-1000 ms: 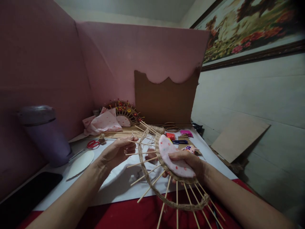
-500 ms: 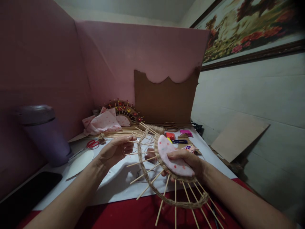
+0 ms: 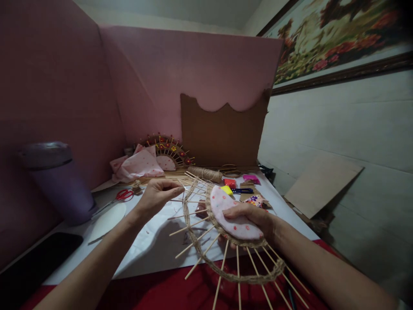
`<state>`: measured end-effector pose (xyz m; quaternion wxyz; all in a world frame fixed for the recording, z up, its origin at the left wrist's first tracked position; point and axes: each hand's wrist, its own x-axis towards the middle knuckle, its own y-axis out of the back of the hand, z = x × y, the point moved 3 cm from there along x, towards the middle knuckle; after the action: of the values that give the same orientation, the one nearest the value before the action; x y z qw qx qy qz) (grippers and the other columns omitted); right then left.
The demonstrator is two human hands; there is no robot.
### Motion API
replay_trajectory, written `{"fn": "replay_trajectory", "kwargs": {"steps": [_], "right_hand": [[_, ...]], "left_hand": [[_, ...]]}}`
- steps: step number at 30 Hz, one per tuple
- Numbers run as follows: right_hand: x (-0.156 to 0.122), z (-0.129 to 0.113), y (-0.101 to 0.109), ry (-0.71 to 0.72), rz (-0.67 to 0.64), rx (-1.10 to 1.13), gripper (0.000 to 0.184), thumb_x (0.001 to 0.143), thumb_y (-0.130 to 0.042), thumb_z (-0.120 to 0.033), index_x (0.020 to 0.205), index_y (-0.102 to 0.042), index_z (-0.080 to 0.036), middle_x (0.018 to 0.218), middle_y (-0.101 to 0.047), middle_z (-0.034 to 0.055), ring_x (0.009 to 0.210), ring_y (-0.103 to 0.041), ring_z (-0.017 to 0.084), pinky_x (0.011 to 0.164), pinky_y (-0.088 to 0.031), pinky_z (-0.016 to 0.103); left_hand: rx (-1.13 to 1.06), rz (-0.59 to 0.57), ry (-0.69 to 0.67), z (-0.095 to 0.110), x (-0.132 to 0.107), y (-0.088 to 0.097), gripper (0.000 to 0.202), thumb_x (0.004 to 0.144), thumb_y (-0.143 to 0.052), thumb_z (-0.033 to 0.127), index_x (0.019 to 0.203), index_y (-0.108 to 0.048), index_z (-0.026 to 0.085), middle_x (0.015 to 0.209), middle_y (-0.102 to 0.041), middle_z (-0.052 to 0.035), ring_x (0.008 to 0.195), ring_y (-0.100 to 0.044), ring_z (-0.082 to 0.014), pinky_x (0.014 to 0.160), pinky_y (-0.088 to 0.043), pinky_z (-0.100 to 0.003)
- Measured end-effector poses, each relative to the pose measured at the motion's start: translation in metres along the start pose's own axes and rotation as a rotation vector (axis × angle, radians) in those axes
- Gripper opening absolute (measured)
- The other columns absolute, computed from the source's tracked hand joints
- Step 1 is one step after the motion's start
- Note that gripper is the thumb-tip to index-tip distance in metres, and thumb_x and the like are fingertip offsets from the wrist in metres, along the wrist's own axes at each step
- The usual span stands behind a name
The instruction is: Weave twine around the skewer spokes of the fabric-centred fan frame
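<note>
A half-round fan frame tilts over the table's front edge. Its core is a half-disc [image 3: 221, 203] in white fabric with pink-red dots, edged in twine. Thin wooden sticks [image 3: 238, 263] radiate from it through an outer braided twine band [image 3: 226, 273]. My right hand [image 3: 251, 217] grips the half-disc, thumb on top and fingers underneath. At the frame's upper left, my left hand [image 3: 161, 193] pinches thumb and forefinger together by a stick's end and the twine band. What lies between those fingertips is too small to make out.
Red-handled scissors [image 3: 124, 195], a white half-disc [image 3: 108, 221], a purple tumbler [image 3: 63, 185] and a dark flat object [image 3: 41, 258] lie left. Behind are a finished-looking fan [image 3: 166, 157], dotted cloth [image 3: 138, 163] and a twine roll [image 3: 206, 174]. A blue cutter [image 3: 242, 190] sits right.
My left hand has risen slightly, and its fingers have straightened into a pinch at the upper end of the band. The fan frame has shifted slightly in my right hand's grip.
</note>
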<state>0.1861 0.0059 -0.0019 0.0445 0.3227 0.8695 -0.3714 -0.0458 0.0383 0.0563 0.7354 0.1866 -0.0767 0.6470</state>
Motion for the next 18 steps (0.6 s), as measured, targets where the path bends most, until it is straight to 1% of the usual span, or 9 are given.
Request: {"fn": "replay_trajectory", "kwargs": {"steps": [5,10,12,14,18], "right_hand": [[-0.001,0.001,-0.001,-0.032,-0.005,-0.014,0.030,0.075,-0.052,-0.020,0.097,-0.055,0.000,0.076,-0.069,0.0155,0.063,-0.068,0.021,0.053,-0.057,0.028],[0.000,0.002,0.004,-0.046,-0.007,-0.005,0.030,0.074,-0.055,-0.020,0.096,-0.056,0.000,0.075,-0.069,0.0146,0.062,-0.068,0.019,0.054,-0.056,0.025],[-0.001,0.003,0.005,-0.046,-0.008,-0.011,0.031,0.073,-0.057,-0.020,0.097,-0.055,0.000,0.076,-0.069,0.0145,0.062,-0.068,0.019,0.055,-0.057,0.028],[-0.002,0.003,0.005,-0.053,-0.031,-0.021,0.032,0.071,-0.059,-0.020,0.097,-0.055,0.000,0.076,-0.069,0.0150,0.063,-0.068,0.020,0.057,-0.057,0.029],[-0.005,0.002,-0.002,-0.026,-0.088,-0.033,0.034,0.070,-0.059,-0.019,0.099,-0.053,-0.002,0.078,-0.069,0.0143,0.066,-0.068,0.020,0.055,-0.056,0.025]], "left_hand": [[0.120,0.055,-0.147,0.000,-0.001,-0.001,0.002,0.061,-0.073,0.017,0.063,-0.073,0.018,0.061,-0.065,-0.0020,0.057,-0.050,-0.0120,0.055,-0.035,-0.022],[0.208,0.076,-0.200,0.001,-0.001,0.001,0.004,0.059,-0.075,0.018,0.059,-0.070,0.018,0.057,-0.062,-0.0008,0.055,-0.049,-0.0121,0.054,-0.035,-0.023],[0.210,0.082,-0.192,0.003,-0.002,0.002,0.007,0.057,-0.076,0.018,0.057,-0.069,0.018,0.054,-0.059,0.0005,0.053,-0.045,-0.0109,0.051,-0.032,-0.023],[0.188,0.076,-0.152,0.005,-0.001,0.003,0.009,0.055,-0.077,0.018,0.054,-0.069,0.018,0.051,-0.056,0.0015,0.050,-0.042,-0.0097,0.049,-0.029,-0.022],[0.083,0.019,-0.012,0.001,0.003,0.009,0.015,0.055,-0.078,0.024,0.052,-0.066,0.015,0.047,-0.053,0.0019,0.046,-0.039,-0.0081,0.046,-0.026,-0.022]]}}
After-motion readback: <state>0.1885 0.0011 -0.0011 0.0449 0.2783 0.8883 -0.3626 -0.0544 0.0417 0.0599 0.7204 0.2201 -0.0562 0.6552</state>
